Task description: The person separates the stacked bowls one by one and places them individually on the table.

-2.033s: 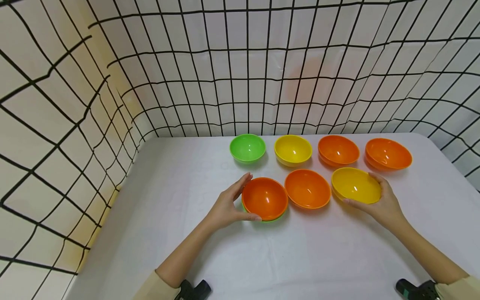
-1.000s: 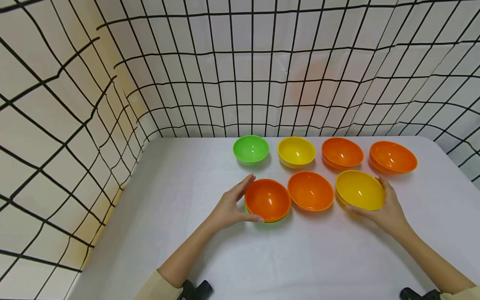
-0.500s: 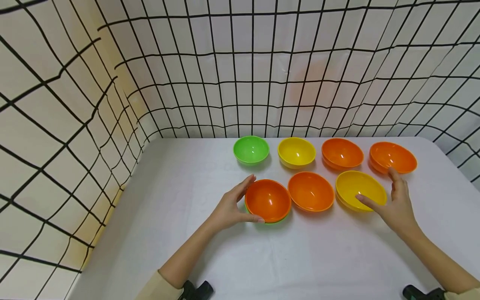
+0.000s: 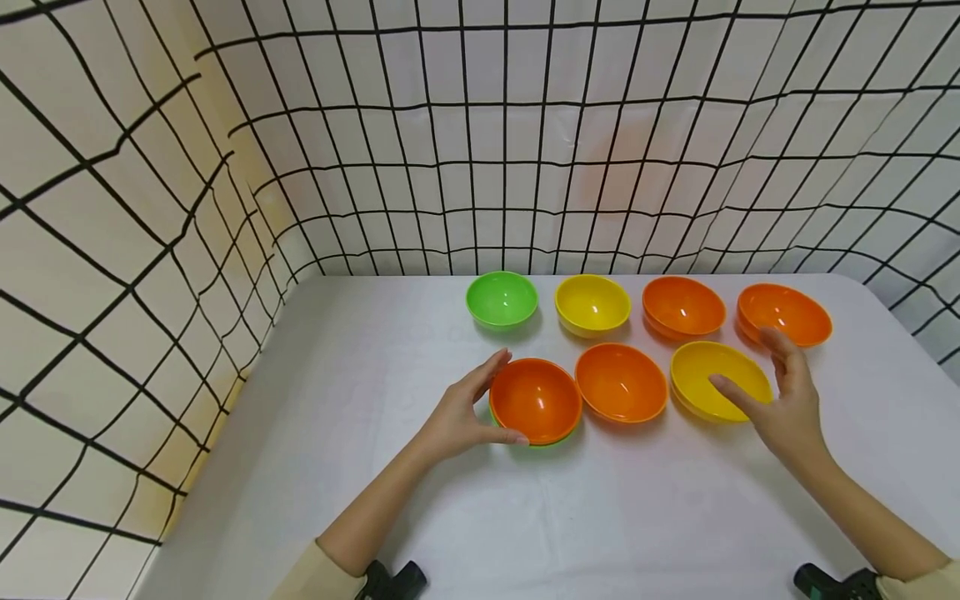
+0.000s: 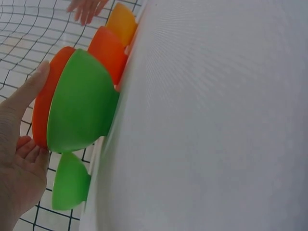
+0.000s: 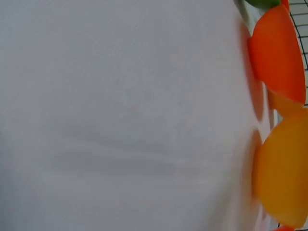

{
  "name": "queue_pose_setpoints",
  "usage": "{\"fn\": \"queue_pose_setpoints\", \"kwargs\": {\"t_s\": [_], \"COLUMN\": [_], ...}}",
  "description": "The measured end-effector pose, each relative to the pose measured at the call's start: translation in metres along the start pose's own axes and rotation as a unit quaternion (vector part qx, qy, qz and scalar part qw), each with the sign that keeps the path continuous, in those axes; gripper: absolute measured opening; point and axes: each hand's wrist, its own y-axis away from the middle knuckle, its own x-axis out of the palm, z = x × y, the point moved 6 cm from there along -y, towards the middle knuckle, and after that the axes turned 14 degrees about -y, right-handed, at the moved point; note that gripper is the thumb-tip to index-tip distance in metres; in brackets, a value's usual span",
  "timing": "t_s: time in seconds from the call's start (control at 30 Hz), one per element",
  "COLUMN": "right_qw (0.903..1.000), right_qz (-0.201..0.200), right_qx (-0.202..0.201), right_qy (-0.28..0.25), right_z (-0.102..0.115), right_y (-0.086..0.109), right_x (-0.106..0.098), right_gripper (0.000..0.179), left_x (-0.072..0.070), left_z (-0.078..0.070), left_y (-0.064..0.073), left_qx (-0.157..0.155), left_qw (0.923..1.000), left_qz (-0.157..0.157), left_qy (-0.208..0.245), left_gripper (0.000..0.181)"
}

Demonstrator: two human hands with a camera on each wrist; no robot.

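My left hand (image 4: 463, 417) grips the left orange bowl (image 4: 536, 402) by its rim, thumb at the near side and fingers at the far side. This bowl sits nested in a green bowl (image 5: 79, 103), which shows mostly in the left wrist view. To its right stand another orange bowl (image 4: 621, 383) and a yellow bowl (image 4: 701, 379), making a front row. My right hand (image 4: 791, 412) hovers over the yellow bowl's right side, thumb and fingers spread apart, holding nothing. The right wrist view shows the yellow bowl but not the hand.
Behind runs a back row: a green bowl (image 4: 502, 300), a yellow bowl (image 4: 592, 306), an orange bowl (image 4: 683, 307) and another orange bowl (image 4: 784, 314) at the right. A white cloth covers the table (image 4: 600, 517). Black wire mesh (image 4: 495, 158) stands along the back and left.
My right hand has let go of the yellow bowl, lifted off its rim and opened. The yellow bowl stays at the right end of the front row. My left hand keeps its hold.
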Motion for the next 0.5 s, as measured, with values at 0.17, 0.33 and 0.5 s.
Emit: {"fn": "queue_pose_setpoints", "kwargs": {"t_s": [0.17, 0.33, 0.5], "right_qw": [0.9993, 0.9947, 0.9875], "right_qz": [0.01, 0.055, 0.1], "right_qx": [-0.031, -0.061, -0.071], "right_qy": [-0.02, -0.061, -0.1], "right_z": [0.016, 0.031, 0.048], "right_y": [-0.003, -0.007, -0.009], "right_x": [0.017, 0.044, 0.071], "right_gripper": [0.073, 0.073, 0.075], "left_x": [-0.001, 0.0, 0.007], "left_z": [-0.001, 0.001, 0.013], "left_y": [0.001, 0.0, -0.004], "left_qx": [0.002, 0.002, 0.008], "left_qw": [1.0, 1.0, 0.9999], "left_qz": [-0.002, -0.002, -0.007], "left_qy": [0.0, -0.002, 0.001], "left_gripper": [0.098, 0.098, 0.101]}}
